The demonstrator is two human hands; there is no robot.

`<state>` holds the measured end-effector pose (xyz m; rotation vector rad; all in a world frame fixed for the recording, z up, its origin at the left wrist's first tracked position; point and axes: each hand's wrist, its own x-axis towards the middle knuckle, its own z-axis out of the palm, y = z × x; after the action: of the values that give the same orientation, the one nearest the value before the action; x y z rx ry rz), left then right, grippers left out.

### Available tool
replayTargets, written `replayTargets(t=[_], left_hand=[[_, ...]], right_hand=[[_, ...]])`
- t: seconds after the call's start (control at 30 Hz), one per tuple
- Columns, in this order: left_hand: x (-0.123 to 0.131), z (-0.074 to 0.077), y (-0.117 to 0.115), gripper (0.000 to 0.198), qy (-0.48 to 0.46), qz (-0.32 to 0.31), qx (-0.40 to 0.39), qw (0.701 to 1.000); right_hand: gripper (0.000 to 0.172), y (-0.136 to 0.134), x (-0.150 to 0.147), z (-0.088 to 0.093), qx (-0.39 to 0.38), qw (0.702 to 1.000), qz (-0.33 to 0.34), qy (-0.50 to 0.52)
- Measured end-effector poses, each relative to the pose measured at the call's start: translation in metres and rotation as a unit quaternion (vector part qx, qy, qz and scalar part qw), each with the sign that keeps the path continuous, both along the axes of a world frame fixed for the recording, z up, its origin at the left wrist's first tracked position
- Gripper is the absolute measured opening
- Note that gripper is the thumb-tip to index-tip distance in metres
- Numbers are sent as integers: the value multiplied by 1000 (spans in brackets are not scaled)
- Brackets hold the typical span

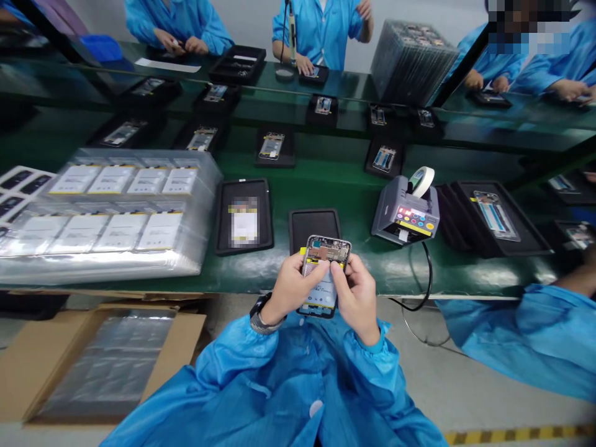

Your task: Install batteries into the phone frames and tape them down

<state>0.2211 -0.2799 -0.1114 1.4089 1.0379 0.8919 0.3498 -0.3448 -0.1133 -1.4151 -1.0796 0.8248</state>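
Note:
An opened smartphone [321,295] is held between my two hands, tilted, at the bench's front edge. Its circuit board shows at the top and a pale battery with yellow edges below. My left hand [293,285] wraps round the phone's left side, thumb on the battery's upper end. From the right, my right hand [357,292] grips the other side, and its thumb presses near the same spot. A small yellow tab sticks out by the left fingers. Just beyond the phone lies a black foam tray [314,222], partly hidden by it.
Clear plastic trays of batteries [195,248] are stacked at left. Another black tray [223,217] holds a part blurred out. A tape dispenser [403,211] with a cable stands at right. An open cardboard box [186,335] sits below left. Co-workers in blue work across the bench [288,186].

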Motion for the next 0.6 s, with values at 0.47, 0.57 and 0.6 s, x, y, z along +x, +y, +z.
replayTargets(t=[0.47, 0.57, 0.6], left_hand=[[1, 1, -3, 30, -31, 0, 1, 1000], [2, 0, -4, 28, -31, 7, 19, 999], [2, 0, -5, 27, -29, 9, 27, 999]], right_hand=[[26, -5, 1, -2, -21, 999, -10, -30], [26, -6, 1, -2, -23, 999, -6, -25], [26, -7, 1, -2, -24, 999, -4, -26]])
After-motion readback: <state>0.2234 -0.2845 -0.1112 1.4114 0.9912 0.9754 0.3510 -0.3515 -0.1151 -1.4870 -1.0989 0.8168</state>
